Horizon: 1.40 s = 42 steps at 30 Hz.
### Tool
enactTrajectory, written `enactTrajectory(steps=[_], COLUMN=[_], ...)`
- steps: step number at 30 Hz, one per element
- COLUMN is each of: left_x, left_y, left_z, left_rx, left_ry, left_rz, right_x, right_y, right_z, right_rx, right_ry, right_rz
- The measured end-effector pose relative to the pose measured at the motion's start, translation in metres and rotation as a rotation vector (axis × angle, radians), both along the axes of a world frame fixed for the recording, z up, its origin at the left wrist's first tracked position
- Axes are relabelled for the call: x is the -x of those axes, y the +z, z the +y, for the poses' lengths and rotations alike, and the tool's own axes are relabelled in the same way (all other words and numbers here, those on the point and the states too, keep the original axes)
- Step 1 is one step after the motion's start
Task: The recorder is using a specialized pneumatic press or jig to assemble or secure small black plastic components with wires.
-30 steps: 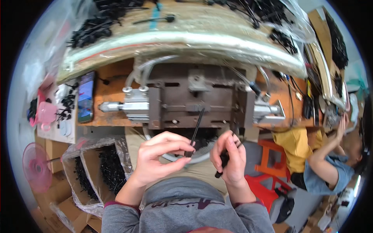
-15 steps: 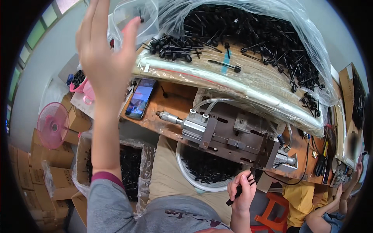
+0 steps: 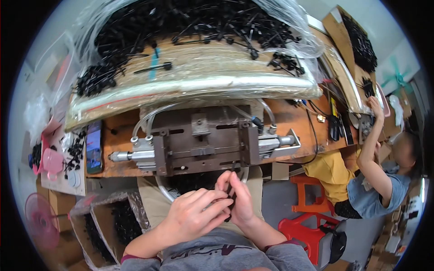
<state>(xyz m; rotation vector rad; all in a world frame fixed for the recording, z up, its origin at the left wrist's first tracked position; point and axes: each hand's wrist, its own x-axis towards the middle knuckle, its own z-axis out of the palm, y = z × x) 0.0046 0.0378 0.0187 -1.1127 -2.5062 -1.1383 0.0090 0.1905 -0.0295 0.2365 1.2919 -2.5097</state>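
My two hands meet low over my lap, in front of the bench fixture. In my right hand (image 3: 244, 201) are thin black rod-shaped parts with wider heads (image 3: 229, 203), mostly covered by fingers. My left hand (image 3: 194, 212) is closed in against the right, its curled fingertips gripping at the same black parts. How many there are cannot be made out. Just beyond the hands stands the brown metal fixture (image 3: 221, 156), with a silver air cylinder (image 3: 142, 158) at its left end and another (image 3: 271, 145) at its right. A small block sits on its middle rail.
A plastic-lined carton (image 3: 199, 86) heaped with black parts spans the bench's back. A phone (image 3: 94, 147) lies left; pliers (image 3: 334, 126) and cables lie right. Lined boxes (image 3: 106, 207) stand lower left. Red stools (image 3: 307, 230) and a seated person (image 3: 379, 180) are at right.
My left hand has come down from its raised place near a clear bag at upper left to join my right hand. The view has turned rightward, showing more of the other person.
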Motion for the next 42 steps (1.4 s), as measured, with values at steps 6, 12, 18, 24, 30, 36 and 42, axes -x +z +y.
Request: enactTrajectory(steps=[6,12,18,24,30,36,42], left_x=[-0.002,-0.004,0.001,0.002,0.012,0.012,0.014], left_y=[0.001,-0.002,-0.007,-0.01,-0.018,-0.034,-0.028], left_z=[-0.003,0.004,-0.002,-0.004,-0.02,-0.012,-0.009], left_rx=[0.035,-0.027,-0.044,-0.156,-0.305,-0.228,0.033], left_ry=[-0.012,0.081,0.102,0.15,0.175,0.257,0.316], left_rz=[-0.026,-0.076,-0.106,-0.055,-0.178,-0.071,0.04], right_x=[0.001,0.003,0.002,0.005,0.003,-0.002,-0.002], right_y=[-0.003,-0.007,-0.003,0.001,-0.004,0.001,0.0], right_z=[-0.002,0.001,-0.002,0.0,0.017,0.018,0.019], right_rx=[0.065,0.029,0.02,0.063,0.06,0.052,0.048], right_ry=[0.039,0.087,0.167,0.173,0.079,0.067,0.067], right_rz=[0.11,0.179,0.131,0.128,0.136,0.094,0.093])
